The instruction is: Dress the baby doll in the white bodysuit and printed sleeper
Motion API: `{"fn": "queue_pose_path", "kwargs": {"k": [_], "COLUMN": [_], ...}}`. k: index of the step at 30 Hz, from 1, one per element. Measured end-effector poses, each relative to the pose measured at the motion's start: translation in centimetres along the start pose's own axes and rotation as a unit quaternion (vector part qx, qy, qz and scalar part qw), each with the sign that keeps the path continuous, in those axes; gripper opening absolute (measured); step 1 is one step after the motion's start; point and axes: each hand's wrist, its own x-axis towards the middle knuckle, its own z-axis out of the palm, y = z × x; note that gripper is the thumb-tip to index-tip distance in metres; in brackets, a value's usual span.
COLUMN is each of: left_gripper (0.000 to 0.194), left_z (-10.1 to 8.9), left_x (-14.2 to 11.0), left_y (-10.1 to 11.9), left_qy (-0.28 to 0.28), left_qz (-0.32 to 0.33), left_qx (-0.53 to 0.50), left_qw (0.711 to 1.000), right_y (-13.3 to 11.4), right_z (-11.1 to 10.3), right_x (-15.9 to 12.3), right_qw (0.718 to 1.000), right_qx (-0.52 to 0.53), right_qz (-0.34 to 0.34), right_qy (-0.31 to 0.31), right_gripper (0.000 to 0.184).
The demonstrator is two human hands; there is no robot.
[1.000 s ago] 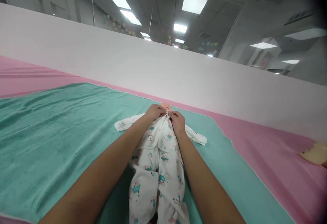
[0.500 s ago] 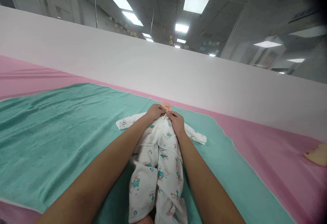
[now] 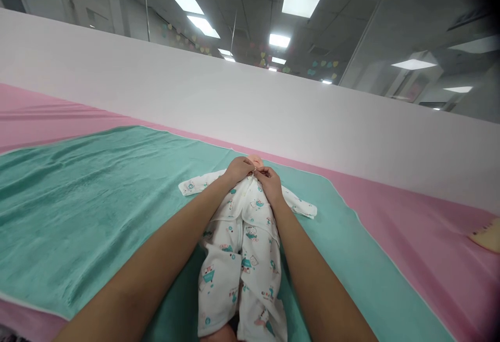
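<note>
A baby doll lies on its back on a teal towel [image 3: 97, 196], dressed in a white printed romper [image 3: 242, 258]. Only a sliver of the doll's head [image 3: 255, 159] shows beyond my hands. My left hand [image 3: 239, 168] and my right hand [image 3: 269, 181] meet at the romper's neckline, both with fingers pinched on the fabric edges there. The romper's sleeves spread out to either side on the towel.
The towel lies on a pink sheet [image 3: 410, 227]. A white partition [image 3: 234, 102] runs along the far side. A pale yellowish object [image 3: 486, 238] sits at the right edge on the pink sheet.
Both hands stay pinched at the neckline, with only small finger movements. The view has shifted slightly.
</note>
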Motion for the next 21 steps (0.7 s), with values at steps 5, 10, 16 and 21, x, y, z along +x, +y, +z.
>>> {"fn": "queue_pose_path", "kwargs": {"k": [5,10,16,21], "left_gripper": [0.009,0.011,0.016,0.019], "left_z": [-0.3,-0.4,-0.8,-0.7], "left_x": [0.0,0.4,0.3,0.2], "left_y": [-0.3,-0.9,-1.2,-0.9], "left_qy": [-0.033,-0.039,-0.06,-0.047], "left_qz": [-0.011,-0.021,-0.021,-0.005], "left_qx": [-0.082,-0.147,-0.183,-0.116], "left_qw": [0.996,0.988,0.981,0.992], "right_y": [0.3,0.3,0.7,0.8], "right_z": [0.0,0.0,0.0,-0.1], "right_x": [0.2,0.4,0.8,0.7], "right_qw": [0.999,0.999,0.999,0.997], "right_qx": [0.033,0.029,0.048,0.078], "right_qz": [0.007,0.014,0.02,0.019], "right_qy": [-0.001,-0.007,-0.017,-0.007], "right_gripper": [0.028,0.028,0.028,0.028]}}
